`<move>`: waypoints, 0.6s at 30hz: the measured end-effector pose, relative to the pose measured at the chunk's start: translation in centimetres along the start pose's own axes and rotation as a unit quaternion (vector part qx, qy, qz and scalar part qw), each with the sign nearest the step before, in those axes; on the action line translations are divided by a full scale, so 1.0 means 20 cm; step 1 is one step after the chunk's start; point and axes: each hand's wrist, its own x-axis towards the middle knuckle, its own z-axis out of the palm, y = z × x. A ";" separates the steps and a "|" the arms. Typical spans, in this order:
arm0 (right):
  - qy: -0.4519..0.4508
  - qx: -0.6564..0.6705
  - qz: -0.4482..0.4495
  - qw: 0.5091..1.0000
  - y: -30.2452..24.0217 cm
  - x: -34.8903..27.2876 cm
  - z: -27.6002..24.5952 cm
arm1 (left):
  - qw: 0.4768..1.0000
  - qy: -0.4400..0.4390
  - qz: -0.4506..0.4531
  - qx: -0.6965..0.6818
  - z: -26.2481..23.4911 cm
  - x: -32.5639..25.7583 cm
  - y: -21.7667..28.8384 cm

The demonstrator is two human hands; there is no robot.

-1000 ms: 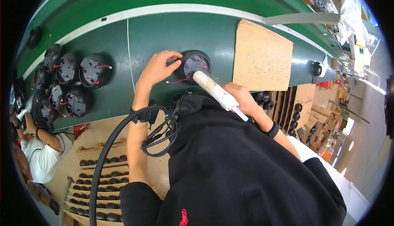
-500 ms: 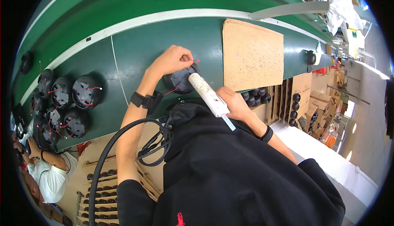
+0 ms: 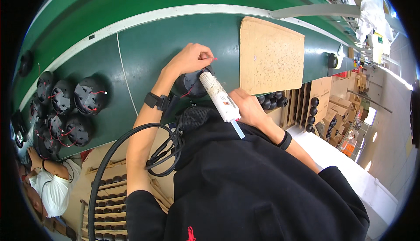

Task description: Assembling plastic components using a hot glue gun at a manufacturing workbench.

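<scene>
My left hand (image 3: 191,58) is closed in a pinch on a thin red wire (image 3: 214,59), whose end sticks out past the fingertips. Below that hand, on the green bench, sits a round black shell (image 3: 189,83) with a grey inner face; another stretch of red wire runs along its near side. My right hand (image 3: 247,106) is wrapped round a white hot glue gun (image 3: 224,103), its fingers partly hidden behind the body. The gun's front end covers the shell's right side, so its nozzle tip is out of sight. A pale blue glue stick (image 3: 238,130) pokes from its rear.
Several similar black shells with red wires (image 3: 89,96) stand at the left of the bench (image 3: 144,44). A cardboard sheet (image 3: 272,57) lies to the right. Black cable (image 3: 118,147) loops by my left arm. At far left sits a person in white (image 3: 54,193); racks of black parts stand below.
My left hand has shifted slightly up and right, still pinching the wire. The glue gun has moved a little to the left with my right hand. The view has shifted slightly.
</scene>
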 end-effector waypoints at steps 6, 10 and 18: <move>-0.005 -0.006 0.009 1.000 -0.01 0.01 0.00 | 1.000 -0.001 0.020 -0.021 0.01 -0.01 -0.01; -0.009 -0.004 0.016 1.000 0.00 0.00 0.00 | 1.000 -0.002 0.027 -0.010 0.00 -0.04 0.01; -0.002 -0.001 0.018 1.000 0.01 -0.02 0.00 | 1.000 -0.006 0.006 0.019 -0.07 -0.19 0.03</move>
